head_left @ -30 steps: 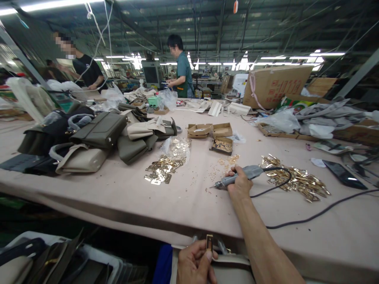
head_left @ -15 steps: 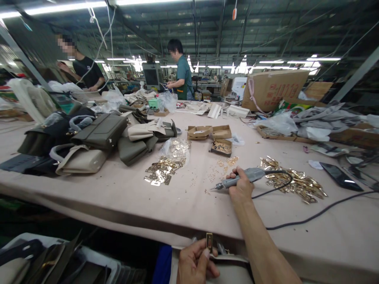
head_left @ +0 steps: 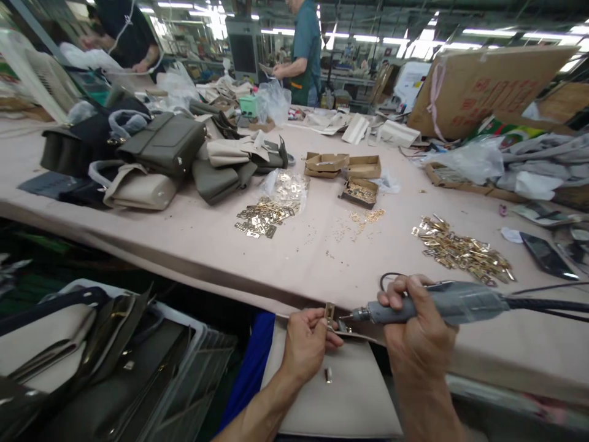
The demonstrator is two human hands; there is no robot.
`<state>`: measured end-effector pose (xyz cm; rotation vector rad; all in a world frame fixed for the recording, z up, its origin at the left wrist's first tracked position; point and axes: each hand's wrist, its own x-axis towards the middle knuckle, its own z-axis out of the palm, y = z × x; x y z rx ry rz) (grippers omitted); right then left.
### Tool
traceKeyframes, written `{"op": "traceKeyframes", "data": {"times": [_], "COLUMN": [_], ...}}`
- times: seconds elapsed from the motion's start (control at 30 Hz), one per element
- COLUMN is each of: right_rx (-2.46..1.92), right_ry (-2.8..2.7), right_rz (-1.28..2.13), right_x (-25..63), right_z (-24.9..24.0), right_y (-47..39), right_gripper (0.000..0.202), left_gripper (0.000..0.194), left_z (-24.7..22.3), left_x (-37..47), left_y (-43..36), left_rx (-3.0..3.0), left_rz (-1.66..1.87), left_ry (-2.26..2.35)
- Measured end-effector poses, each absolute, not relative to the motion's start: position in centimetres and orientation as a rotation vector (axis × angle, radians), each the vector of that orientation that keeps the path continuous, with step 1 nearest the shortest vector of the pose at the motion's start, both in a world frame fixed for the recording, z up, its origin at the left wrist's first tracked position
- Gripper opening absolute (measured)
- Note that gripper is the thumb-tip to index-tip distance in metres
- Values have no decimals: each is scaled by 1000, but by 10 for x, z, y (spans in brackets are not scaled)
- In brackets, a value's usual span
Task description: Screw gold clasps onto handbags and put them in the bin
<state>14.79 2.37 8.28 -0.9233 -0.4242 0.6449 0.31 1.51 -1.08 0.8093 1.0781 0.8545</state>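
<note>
My left hand pinches a small gold metal plate with a slot, held upright at the edge of a beige bag. A small metal fitting sits on the bag's face. My right hand is wrapped round a grey electric screwdriver, whose tip points left and lies close beside the plate. Whether tip and plate touch I cannot tell. The bag rests at the table's front edge, below my hands.
Gold plates lie in piles on the table, one left, one right. Small screws are scattered near a small open box. Handbags are heaped at left; a crate of bags stands below. Two people stand beyond.
My right hand has brought the screwdriver from over the scattered screws down toward the plate in my left hand. The view has tilted downward, showing more of the bag and crate.
</note>
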Motion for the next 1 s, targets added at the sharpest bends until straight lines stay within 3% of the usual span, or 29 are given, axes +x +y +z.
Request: {"op": "traceKeyframes", "data": {"times": [0.23, 1.0], "right_rx": [-939, -996], "right_ry": [-524, -627], "right_rz": [600, 581], "right_x": [125, 98], "right_z": [74, 69], "right_y": [14, 11], "right_gripper": [17, 22], "left_gripper": [37, 31], "left_z": [-10, -4], "left_x": [4, 0], "left_y": [15, 13], "left_rx": [805, 860], "left_rz": [852, 832], "left_ry": [1068, 1090]}}
